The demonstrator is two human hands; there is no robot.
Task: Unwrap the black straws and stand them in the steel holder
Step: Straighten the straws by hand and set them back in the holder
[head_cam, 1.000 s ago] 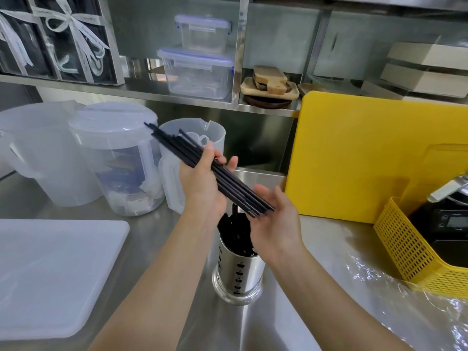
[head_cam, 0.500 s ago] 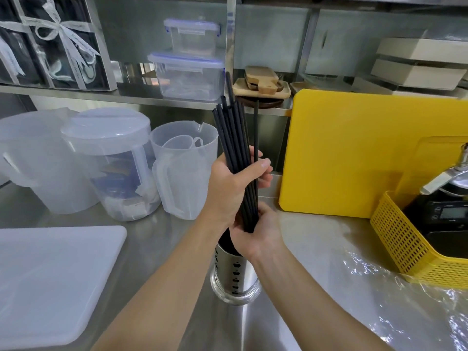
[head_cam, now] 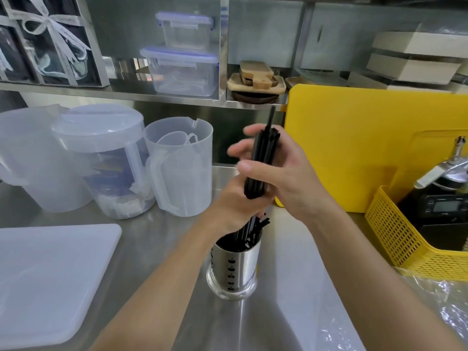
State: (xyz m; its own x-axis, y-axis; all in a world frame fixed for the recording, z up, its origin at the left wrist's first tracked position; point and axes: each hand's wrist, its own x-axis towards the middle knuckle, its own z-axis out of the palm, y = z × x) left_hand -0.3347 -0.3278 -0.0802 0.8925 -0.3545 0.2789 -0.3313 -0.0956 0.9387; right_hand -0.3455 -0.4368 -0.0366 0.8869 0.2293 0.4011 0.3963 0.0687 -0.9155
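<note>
**Black straws, one bundle – held over steel holder**

Item: straws (head_cam: 262,168), black, tight bundle, standing near upright, w/ one straw sticking up above the rest. L hand (head_cam: 235,201) is gripping the bundle's lower end, fingers curled round it, just above the holder (head_cam: 231,272). R hand (head_cam: 291,178) is resting against the upper half, w/ fingers (head_cam: 238,150) stretched out and spread wide, not closing. Motion blur is hiding how much they're touching. L hand is covering the bundle's bottom tips, so can't tell if they're reaching the rim.

Holder: steel cylinder w/ punched holes, standing upright on steel counter (head_cam: 162,239), front-centre, under both hands. Other straws (head_cam: 253,230) are sitting inside it, leaning at mixed angles, tips poking over the rim.

Surrounds: white board (head_cam: 45,274) lying flat at left. Clear jugs (head_cam: 182,178) standing behind it. Yellow board (head_cam: 354,138) standing upright at back right. Yellow basket (head_cam: 390,239) sitting near right edge. Crinkled clear wrap (head_cam: 443,300) lying on the counter in front of the basket.
</note>
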